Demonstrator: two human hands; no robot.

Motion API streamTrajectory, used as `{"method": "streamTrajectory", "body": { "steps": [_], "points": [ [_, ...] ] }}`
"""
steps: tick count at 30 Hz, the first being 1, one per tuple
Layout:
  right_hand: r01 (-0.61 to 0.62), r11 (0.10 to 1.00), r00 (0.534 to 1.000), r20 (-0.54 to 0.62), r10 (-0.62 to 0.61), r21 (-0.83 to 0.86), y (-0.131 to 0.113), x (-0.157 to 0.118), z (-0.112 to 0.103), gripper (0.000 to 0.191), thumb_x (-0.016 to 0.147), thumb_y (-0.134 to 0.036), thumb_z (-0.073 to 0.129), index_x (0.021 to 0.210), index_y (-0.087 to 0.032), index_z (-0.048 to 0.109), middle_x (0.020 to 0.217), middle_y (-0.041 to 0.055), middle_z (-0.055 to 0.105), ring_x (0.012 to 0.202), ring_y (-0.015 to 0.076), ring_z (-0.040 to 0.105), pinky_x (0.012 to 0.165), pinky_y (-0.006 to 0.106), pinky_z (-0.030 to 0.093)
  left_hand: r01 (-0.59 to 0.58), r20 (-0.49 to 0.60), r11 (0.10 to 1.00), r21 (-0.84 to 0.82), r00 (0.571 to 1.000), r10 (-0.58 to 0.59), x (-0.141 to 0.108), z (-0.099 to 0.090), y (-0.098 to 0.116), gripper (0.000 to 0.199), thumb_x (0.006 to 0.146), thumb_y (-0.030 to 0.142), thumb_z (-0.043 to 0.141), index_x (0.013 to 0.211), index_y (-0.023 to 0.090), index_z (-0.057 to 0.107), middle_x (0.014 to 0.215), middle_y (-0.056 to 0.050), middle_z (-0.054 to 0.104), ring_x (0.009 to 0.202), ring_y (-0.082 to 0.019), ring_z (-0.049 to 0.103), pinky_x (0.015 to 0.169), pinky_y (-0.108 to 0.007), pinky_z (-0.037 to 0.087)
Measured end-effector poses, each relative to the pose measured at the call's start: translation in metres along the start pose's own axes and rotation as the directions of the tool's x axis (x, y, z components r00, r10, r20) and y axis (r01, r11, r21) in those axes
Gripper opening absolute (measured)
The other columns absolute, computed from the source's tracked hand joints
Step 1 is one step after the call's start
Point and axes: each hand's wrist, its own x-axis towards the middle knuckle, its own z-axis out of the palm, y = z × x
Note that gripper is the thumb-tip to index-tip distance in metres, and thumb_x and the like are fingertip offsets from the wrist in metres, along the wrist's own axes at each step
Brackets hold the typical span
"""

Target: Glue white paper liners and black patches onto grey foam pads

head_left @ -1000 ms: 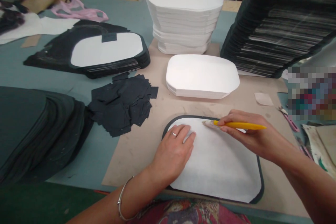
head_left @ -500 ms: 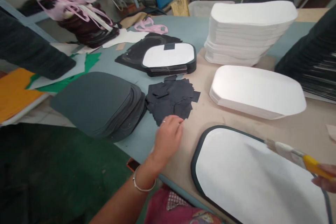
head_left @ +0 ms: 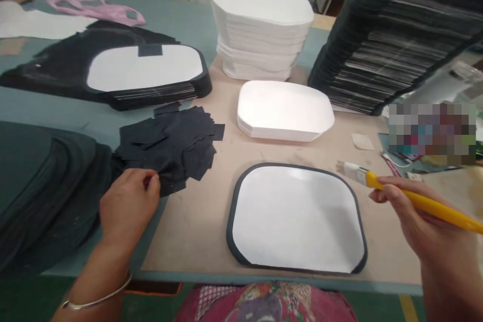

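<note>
My left hand is at the near edge of a loose pile of small dark fabric pieces. Its thumb and forefinger are pinched together there; what lies between them is hidden. In my right hand is a paintbrush with a yellow handle, its whitish bristles pointing left above the table. Below the brush and to its left lies a white rounded panel with a dark border, flat before me.
White panels are stacked behind, with a taller white stack farther back. Bordered panels, one dark piece on top, stand back left. Dark sheets are piled left. A tall black stack leans at right. Pink straps lie far left.
The view has turned to the right, bringing my whole right hand and the bordered panel into sight. My left hand has come onto the edge of the dark pile. The brush is still held.
</note>
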Motion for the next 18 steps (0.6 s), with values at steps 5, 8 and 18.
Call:
{"method": "streamTrajectory", "body": {
  "steps": [5, 8, 18],
  "points": [
    [-0.014, 1.000, 0.999, 0.033, 0.014, 0.011, 0.020, -0.001, -0.003, 0.025, 0.092, -0.047, 0.069, 0.106, -0.027, 0.075, 0.088, 0.0028, 0.074, 0.078, 0.0211, 0.072, 0.071, 0.033, 0.057, 0.005, 0.023, 0.995, -0.097, 1.000, -0.003, 0.002, -0.012, -0.007, 0.017, 0.096, 0.032, 0.047, 0.094, 0.023, 0.062, 0.098, 0.000, 0.065, 0.088, -0.023, 0.062, 0.068, -0.030, 0.039],
    [0.015, 0.999, 0.999, 0.042, -0.013, -0.038, 0.021, 0.002, -0.008, 0.022, 0.092, -0.045, 0.070, 0.104, -0.028, 0.075, 0.091, 0.0024, 0.074, 0.083, 0.0201, 0.071, 0.078, 0.032, 0.056, -0.018, -0.116, 0.995, -0.098, 0.993, 0.007, -0.002, -0.026, 0.009, 0.013, 0.092, 0.033, 0.053, 0.091, 0.024, 0.063, 0.093, 0.000, 0.066, 0.086, -0.024, 0.063, 0.072, -0.032, 0.045],
    [0.126, 0.940, 0.906, 0.349, -0.239, 0.316, -0.048, 0.047, 0.049, 0.016, 0.098, -0.036, 0.064, 0.098, -0.022, 0.072, 0.098, 0.0055, 0.075, 0.087, 0.0187, 0.070, 0.079, 0.031, 0.054, -0.201, 0.185, 0.607, -0.768, 0.838, 0.512, -0.048, -0.035, 0.173, 0.011, 0.091, 0.016, 0.050, 0.086, 0.022, 0.057, 0.117, -0.008, 0.073, 0.110, -0.023, 0.070, 0.094, -0.039, 0.055]
  ]
}}
